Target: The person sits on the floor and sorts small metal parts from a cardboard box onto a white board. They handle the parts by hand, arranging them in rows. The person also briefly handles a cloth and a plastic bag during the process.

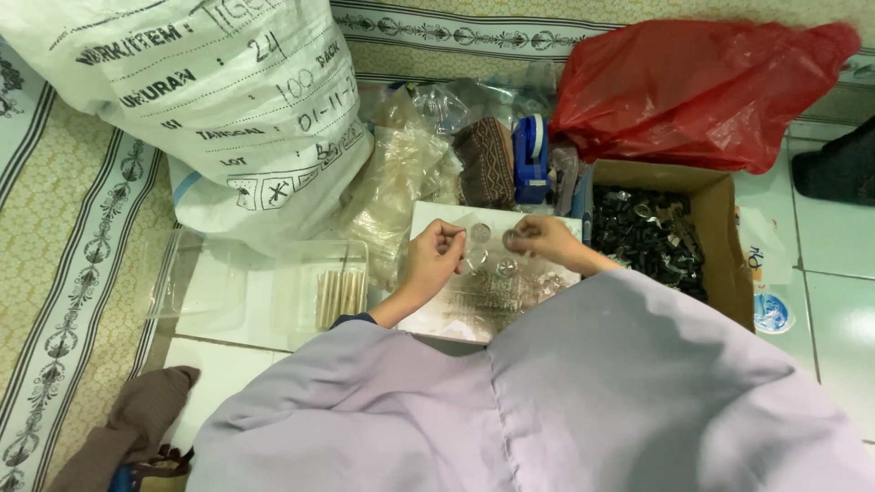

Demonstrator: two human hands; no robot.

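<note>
White sack [219, 100]: large, printed, stands well to the left of and beyond the left fingers.
Clear tray [321, 284]: just left of the left wrist; holds a row of thin pale sticks.
Left hand [432, 257]: fingers pinched together near the thumb, seemingly on something small; what it is I cannot tell.
Round discs [480, 233]: small, silvery and flat; one sits between the two hands' fingertips, others just below them on the white board [428, 314].
Handling: the discs look light, stiff and smooth, likely slippery; a pinch across the rim seems the surest hold.
Right hand [542, 236]: fingers curled together, apparently clamped on one disc at its edge.
Cardboard box [720, 246]: just right of the right fingers, full of small dark parts.
Red bag [702, 87]: plastic, beyond the box.
</note>
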